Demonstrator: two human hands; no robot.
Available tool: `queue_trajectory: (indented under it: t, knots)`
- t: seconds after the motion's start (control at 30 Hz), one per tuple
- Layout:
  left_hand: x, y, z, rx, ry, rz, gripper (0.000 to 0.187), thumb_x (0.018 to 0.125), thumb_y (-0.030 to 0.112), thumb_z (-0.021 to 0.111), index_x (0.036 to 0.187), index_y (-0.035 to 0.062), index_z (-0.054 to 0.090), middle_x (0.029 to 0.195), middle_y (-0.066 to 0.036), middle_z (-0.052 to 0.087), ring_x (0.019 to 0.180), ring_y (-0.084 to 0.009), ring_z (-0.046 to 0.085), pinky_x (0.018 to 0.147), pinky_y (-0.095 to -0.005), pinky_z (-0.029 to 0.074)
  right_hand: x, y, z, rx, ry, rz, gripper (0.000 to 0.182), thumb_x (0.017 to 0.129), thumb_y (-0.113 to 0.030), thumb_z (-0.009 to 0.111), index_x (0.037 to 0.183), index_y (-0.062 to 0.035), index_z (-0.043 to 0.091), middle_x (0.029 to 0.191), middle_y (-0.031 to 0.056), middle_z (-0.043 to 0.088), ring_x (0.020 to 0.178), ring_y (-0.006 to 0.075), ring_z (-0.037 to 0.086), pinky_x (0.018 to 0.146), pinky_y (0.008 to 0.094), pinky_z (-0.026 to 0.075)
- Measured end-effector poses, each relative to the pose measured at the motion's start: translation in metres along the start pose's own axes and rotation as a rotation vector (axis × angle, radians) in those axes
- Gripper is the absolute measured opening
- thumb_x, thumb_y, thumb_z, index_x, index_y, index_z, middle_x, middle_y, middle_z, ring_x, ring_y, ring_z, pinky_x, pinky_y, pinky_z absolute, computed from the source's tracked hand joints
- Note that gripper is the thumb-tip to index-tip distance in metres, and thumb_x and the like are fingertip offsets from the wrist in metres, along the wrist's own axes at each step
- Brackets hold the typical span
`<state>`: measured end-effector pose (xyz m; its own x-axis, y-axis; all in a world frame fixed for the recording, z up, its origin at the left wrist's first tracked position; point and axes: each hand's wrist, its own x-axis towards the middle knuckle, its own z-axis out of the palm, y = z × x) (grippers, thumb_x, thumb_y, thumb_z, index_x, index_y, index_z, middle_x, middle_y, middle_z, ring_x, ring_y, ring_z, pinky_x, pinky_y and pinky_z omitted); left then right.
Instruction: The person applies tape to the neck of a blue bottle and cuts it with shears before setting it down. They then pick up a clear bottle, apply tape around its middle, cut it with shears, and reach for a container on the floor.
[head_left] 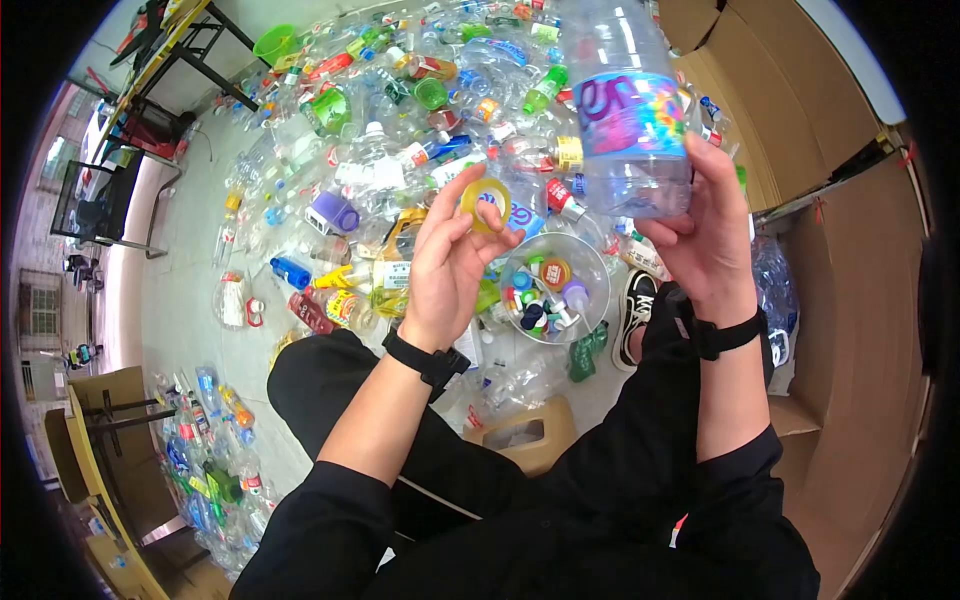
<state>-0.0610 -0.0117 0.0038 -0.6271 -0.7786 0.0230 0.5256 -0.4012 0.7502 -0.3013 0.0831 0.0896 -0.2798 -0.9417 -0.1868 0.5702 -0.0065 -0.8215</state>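
My right hand (pixel 705 215) grips a large clear plastic bottle (pixel 630 185) near its lower end, holding it up over the pile. A pink, purple and blue label (pixel 625 115) wraps the bottle. Between the fingers of my left hand (pixel 447 262) is a yellow ring-shaped piece (pixel 466 200), with a fingertip showing in its opening. Below and between both hands stands a clear round tub (pixel 606 290) of coloured bottle caps (pixel 555 271). Both wrists wear black bands.
Plastic bottles (pixel 375 150) cover the floor ahead. Cardboard boxes (pixel 860 280) stand along the right side. A beige jug (pixel 545 440) lies between my legs. More bottles (pixel 225 470) are heaped at lower left, near a chair (pixel 115 205) farther up. A green basin (pixel 275 43) sits at the back.
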Motion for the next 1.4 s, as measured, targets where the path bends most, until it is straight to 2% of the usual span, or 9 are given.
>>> queue_trajectory:
  t: [0.07,0.13,0.2,0.23,0.27,0.37,0.73,1.03,1.4]
  knots:
    - [0.0,0.001,0.0,0.006,0.0,-0.004,0.056,0.101,0.021,0.046,0.154,0.0043,0.037,0.103,-0.008,0.059,0.098,-0.0268,0.066,0.109,-0.0521,0.048,0.001,0.0,-0.001,0.106,-0.073,-0.081,0.025,0.096,-0.037,0.068,0.104,-0.0131,0.065,0.088,-0.0046,0.066,0.053,0.0038,0.043,0.047,0.0224,0.03]
    - [-0.001,0.001,0.001,0.011,-0.002,-0.009,0.055,0.101,0.021,0.045,0.153,0.0044,0.038,0.1,-0.008,0.059,0.097,-0.0269,0.066,0.109,-0.052,0.048,-0.001,0.004,0.015,0.122,-0.045,-0.097,0.029,0.098,-0.042,0.066,0.107,-0.0145,0.065,0.091,-0.003,0.069,0.058,0.0051,0.048,0.048,0.0227,0.032]
    - [-0.002,0.001,0.003,0.049,0.021,-0.015,0.053,0.102,0.022,0.045,0.152,0.0045,0.04,0.099,-0.009,0.059,0.098,-0.0274,0.066,0.108,-0.0514,0.049,0.001,0.014,0.017,0.174,-0.063,-0.059,0.046,0.1,-0.05,0.063,0.126,-0.0123,0.059,0.111,0.0049,0.069,0.053,0.0036,0.033,0.048,0.0199,0.032]
    - [-0.002,0.001,0.003,0.048,0.019,-0.016,0.053,0.102,0.022,0.045,0.152,0.0045,0.04,0.099,-0.009,0.059,0.098,-0.0274,0.066,0.108,-0.0514,0.049,0.006,0.019,0.013,0.142,-0.115,0.002,0.044,0.097,-0.051,0.067,0.121,-0.0153,0.058,0.103,0.0002,0.066,0.053,0.0038,0.032,0.047,0.021,0.03]
    - [-0.002,0.002,0.003,0.057,0.02,-0.022,0.053,0.102,0.022,0.045,0.152,0.0043,0.04,0.1,-0.01,0.06,0.1,-0.028,0.066,0.108,-0.0503,0.049,0.006,0.022,0.012,0.142,-0.113,0.001,0.044,0.097,-0.051,0.067,0.121,-0.0153,0.058,0.103,0.0002,0.066,0.053,0.0038,0.032,0.047,0.021,0.03]
    - [-0.003,0.002,0.005,0.065,0.027,-0.024,0.054,0.101,0.022,0.046,0.152,0.0041,0.04,0.103,-0.01,0.061,0.102,-0.0292,0.066,0.107,-0.048,0.05,0.008,0.026,0.027,0.109,0.048,-0.002,0.037,0.095,-0.046,0.073,0.113,-0.0174,0.058,0.096,-0.0031,0.064,0.051,0.0041,0.03,0.046,0.0209,0.027]
    - [-0.006,0.004,0.004,0.043,0.0,-0.036,0.056,0.102,0.019,0.048,0.154,0.0032,0.037,0.112,-0.012,0.062,0.111,-0.0303,0.066,0.106,-0.0453,0.05,0.006,0.02,0.03,0.108,0.122,-0.048,0.038,0.097,-0.046,0.07,0.117,-0.0148,0.058,0.094,-0.0028,0.065,0.05,0.004,0.029,0.046,0.0212,0.026]
    - [-0.004,0.001,0.007,0.035,-0.012,-0.022,0.055,0.102,0.018,0.049,0.153,0.0015,0.037,0.109,-0.012,0.063,0.106,-0.0306,0.069,0.105,-0.0438,0.052,0.006,0.017,0.03,0.111,0.097,-0.071,0.041,0.097,-0.046,0.069,0.119,-0.0147,0.058,0.095,-0.0017,0.065,0.05,0.004,0.03,0.046,0.0211,0.027]
    - [-0.004,0.0,0.005,0.08,-0.003,-0.015,0.044,0.106,0.022,0.049,0.146,0.0039,0.044,0.095,-0.008,0.061,0.097,-0.0273,0.069,0.106,-0.0442,0.05,0.007,0.018,0.022,0.09,0.093,-0.071,0.04,0.096,-0.046,0.07,0.117,-0.0139,0.058,0.094,-0.0022,0.064,0.05,0.004,0.03,0.046,0.0216,0.027]
